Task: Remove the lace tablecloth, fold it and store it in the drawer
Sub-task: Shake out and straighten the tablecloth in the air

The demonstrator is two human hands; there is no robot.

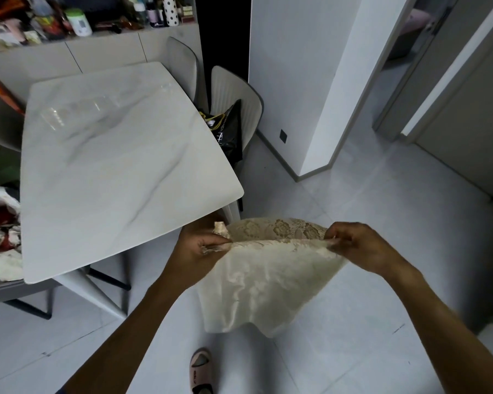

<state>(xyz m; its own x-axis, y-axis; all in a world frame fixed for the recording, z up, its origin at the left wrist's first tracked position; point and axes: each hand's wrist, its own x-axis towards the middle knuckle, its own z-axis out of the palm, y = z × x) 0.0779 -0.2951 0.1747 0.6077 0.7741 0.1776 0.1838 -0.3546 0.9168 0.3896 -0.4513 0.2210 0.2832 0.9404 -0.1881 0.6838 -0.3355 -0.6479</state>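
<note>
The cream lace tablecloth [268, 277] hangs in the air over the floor, folded over itself, to the right of the white marble table [111, 166]. My left hand [202, 245] pinches its upper left corner just off the table's near right corner. My right hand [359, 245] pinches the upper right corner. The top edge is stretched between both hands and the rest drapes down toward the floor. The tabletop is bare. No drawer is in view.
Two grey chairs [234, 92] stand at the table's far right, one holding a black bag [231, 129]. A chair with a cloth pile [0, 237] is at the left. A cluttered sideboard [69, 21] runs along the back. My slippered foot [201, 371] is on the tiled floor; a white wall corner [325, 109] and doorways are at right.
</note>
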